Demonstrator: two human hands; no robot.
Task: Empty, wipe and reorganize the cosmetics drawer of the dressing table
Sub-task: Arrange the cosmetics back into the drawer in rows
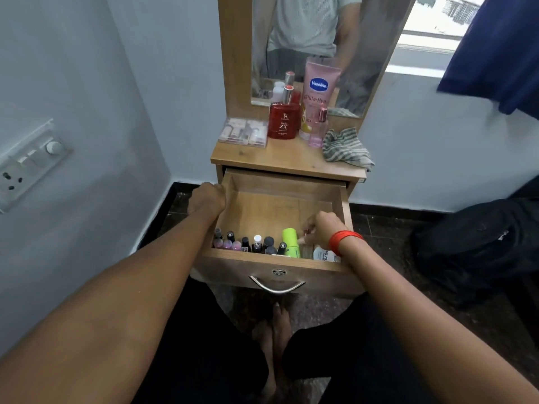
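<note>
The wooden drawer point(345, 205) of the dressing table is pulled open. Several nail polish bottles point(248, 243) stand in a row along its front wall, beside a green tube point(290, 240) and a white bottle point(320, 253). My left hand point(207, 199) grips the drawer's left wall. Inside the drawer at the front right, my right hand point(322, 228) pinches a small pinkish item point(304, 239) next to the green tube. On the tabletop point(280, 158) stand a red perfume bottle point(283, 119), a pink Vaseline tube point(318, 91), a small pink bottle point(318, 129), a clear makeup box point(244, 132) and a striped cloth point(345, 148).
A mirror point(315, 48) rises behind the tabletop. A switch panel point(29, 161) sits on the left wall. A dark bag point(481, 243) lies on the floor at the right, and blue fabric point(495, 53) hangs at the top right. My bare feet point(274, 336) rest below the drawer handle point(277, 284).
</note>
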